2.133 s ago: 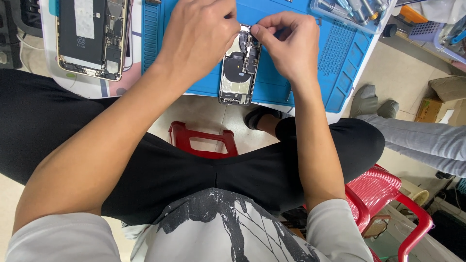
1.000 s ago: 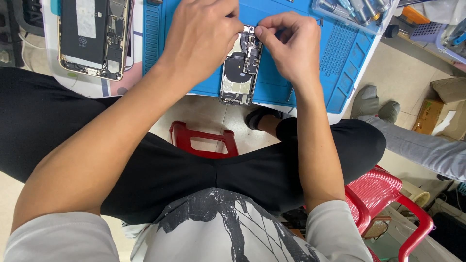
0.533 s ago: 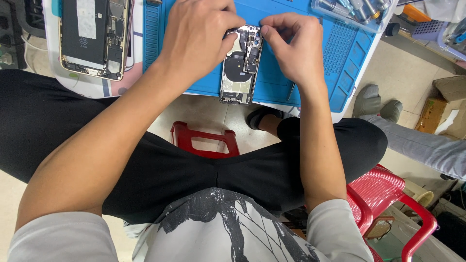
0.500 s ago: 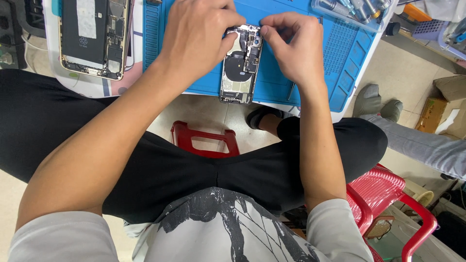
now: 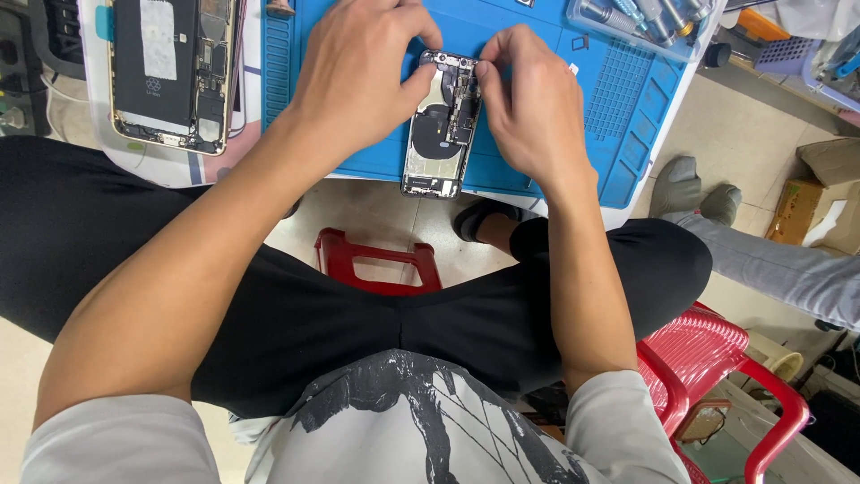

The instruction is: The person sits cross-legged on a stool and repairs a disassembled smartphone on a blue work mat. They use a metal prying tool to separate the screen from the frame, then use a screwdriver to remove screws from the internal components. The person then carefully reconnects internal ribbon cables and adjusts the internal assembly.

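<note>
Little has moved over the last two seconds: both hands remain on the opened phone [image 5: 441, 125], and only the view has drifted slightly, so that the phone sits a touch lower in the frame. That phone lies face-open on the blue work mat [image 5: 618, 99], its long axis running away from the person and its near end at the mat's front edge. Its circular coil and inner boards are exposed. The left hand [image 5: 358, 76] rests over the phone's left edge, thumb pressed against the side of the frame near the far end, fingers curled over the top corner; it steadies the phone rather than lifting it. The right hand [image 5: 528, 108] is closed into a narrow pinch, thumb and forefinger meeting at the far right corner of the phone over the board area; whether a small part or tool sits in that pinch cannot be told. A second opened phone [image 5: 170, 72] lies well apart to the left, on the white bench surface. A clear tray of tools [image 5: 640, 20] stands at the mat's far right. A red stool [image 5: 376, 264] shows below the bench, between the person's knees.
</note>
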